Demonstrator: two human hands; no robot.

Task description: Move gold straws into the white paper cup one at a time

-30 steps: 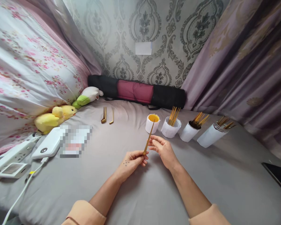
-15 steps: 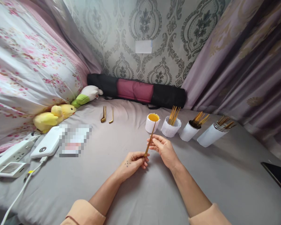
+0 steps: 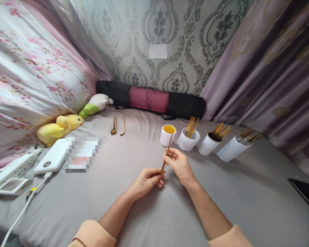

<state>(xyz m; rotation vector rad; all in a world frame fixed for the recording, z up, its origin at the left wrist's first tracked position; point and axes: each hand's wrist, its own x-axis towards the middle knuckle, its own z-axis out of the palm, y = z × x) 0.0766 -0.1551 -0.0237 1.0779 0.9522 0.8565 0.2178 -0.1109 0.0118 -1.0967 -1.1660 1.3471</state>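
A thin golden-brown stick (image 3: 170,142), tapering towards its upper tip, stands tilted between my hands. My left hand (image 3: 147,181) is closed around its thicker lower end. My right hand (image 3: 180,165) pinches it near the middle between thumb and fingers. Just beyond the tip is a white-wrapped cup (image 3: 167,138) with a yellow inside. To its right stands a wider white cup (image 3: 187,143) with several similar sticks in it. Two further white-wrapped containers, a cup (image 3: 206,145) and a leaning jar (image 3: 230,151), also hold bunches of sticks.
Several gold bent sticks (image 3: 114,126) and a separate one (image 3: 123,127) lie on the grey sheet (image 3: 123,212). Plush toys (image 3: 59,128), a power bank (image 3: 54,157), a power strip (image 3: 12,171) and a cable are at left. A long bag (image 3: 149,99) lies behind; a dark phone-like device (image 3: 304,193) is at right.
My right thumb and fingers have closed onto the middle of the stick. The stick has shifted slightly right and stands a little more upright. My left hand still holds its lower end.
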